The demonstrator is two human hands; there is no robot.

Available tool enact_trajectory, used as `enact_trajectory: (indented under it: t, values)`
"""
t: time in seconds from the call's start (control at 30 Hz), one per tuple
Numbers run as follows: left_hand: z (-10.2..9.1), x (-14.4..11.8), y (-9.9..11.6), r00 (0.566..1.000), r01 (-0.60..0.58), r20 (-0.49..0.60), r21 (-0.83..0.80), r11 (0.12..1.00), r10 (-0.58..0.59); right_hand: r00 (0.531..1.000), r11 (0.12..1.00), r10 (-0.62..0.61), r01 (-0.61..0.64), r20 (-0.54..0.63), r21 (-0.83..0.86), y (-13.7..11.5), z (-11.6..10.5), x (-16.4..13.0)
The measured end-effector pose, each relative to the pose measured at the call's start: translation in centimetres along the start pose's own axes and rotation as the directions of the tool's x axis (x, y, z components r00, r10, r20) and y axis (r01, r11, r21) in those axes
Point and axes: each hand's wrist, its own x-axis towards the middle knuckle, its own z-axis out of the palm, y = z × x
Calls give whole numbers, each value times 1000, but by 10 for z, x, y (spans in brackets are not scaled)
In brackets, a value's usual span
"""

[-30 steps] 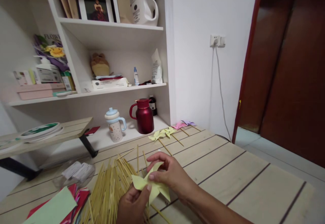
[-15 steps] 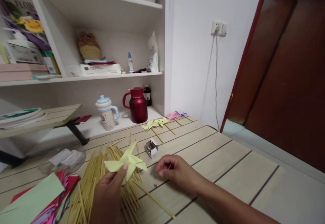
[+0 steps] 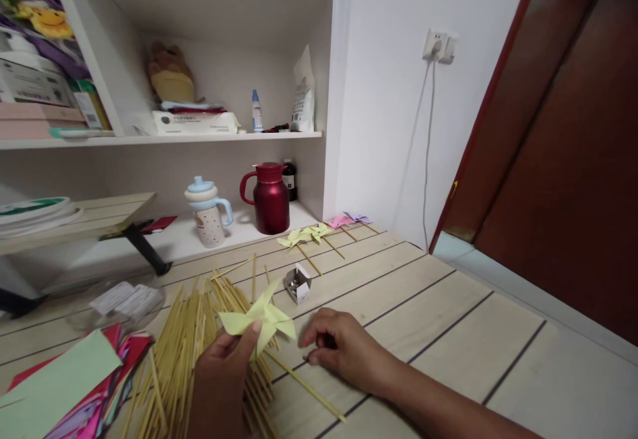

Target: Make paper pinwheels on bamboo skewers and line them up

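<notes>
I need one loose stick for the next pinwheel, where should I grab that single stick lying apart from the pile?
Probably pinch the stick near its free lower end, coming from above with the right hand. It lies flat on the table, and its upper end runs under the pinwheel held by the left hand.

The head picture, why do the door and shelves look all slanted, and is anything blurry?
In the head view, the wide lens bends edges: the door frame and shelves lean. Light is soft and even, without glare. The pinwheel looks sharp.
</notes>
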Motion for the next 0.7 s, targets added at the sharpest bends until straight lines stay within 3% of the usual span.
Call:
enact_trajectory:
  t: [0.27,0.37,0.47,0.7]
  values:
    - [-5,8,-11,999,-31,-18,21,999,32,992,992,-125,125,21,18,-3,1,-5]
    - [-8,9,-12,999,-38,-5,70,997,39,995,995,-103,103,14,0,-2,2,-5]
    - [-7,7,-8,1000,-10,-12,20,1000,10,998,998,-68,67,-11,-19,-2,2,-4]
    - [-6,8,-8,998,-41,-42,30,999,43,994,995,-91,89,-55,-33,0,3,-2]
